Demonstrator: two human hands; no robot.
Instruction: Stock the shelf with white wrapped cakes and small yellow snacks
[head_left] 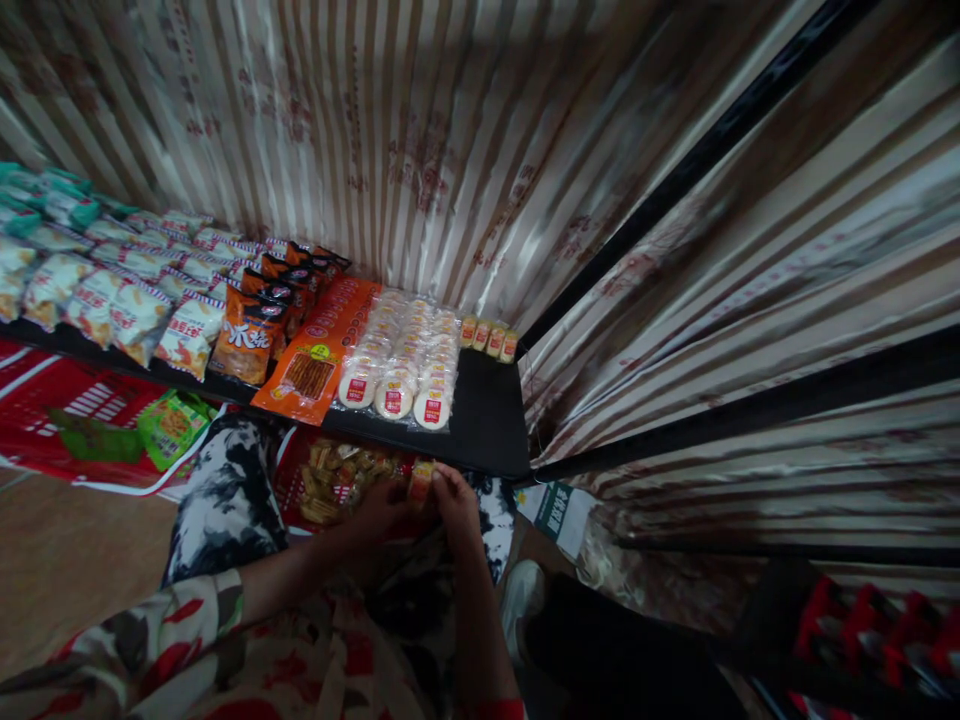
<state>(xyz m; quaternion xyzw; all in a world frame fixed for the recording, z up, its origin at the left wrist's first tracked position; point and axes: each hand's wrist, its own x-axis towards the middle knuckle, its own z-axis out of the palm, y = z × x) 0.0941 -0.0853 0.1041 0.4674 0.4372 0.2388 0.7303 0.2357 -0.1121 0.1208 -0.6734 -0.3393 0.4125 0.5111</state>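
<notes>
Shirt (315, 665) fabric lies closest, beyond which the right hand (456, 502) pinches a packet (421, 480) above the basket (288, 490), the left hand's (384, 508) grip impossible to tell, and a slack pinch could drop it inside.

Lettering on held packet (421, 482), snack bags (191, 330): too blurred to read

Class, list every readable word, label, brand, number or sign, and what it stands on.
Orange and black plastic bag: large white characters, one perhaps "烧", rest unclear.
Too small or blurred to read:
Small yellow packet in the right hand
Row of yellow packets
White plastic bags
Flat orange plastic packet
White round wrapped packets, red labels
Green plastic bag
Teal plastic bags
Green and white packaging
Striped fabric curtain
</notes>
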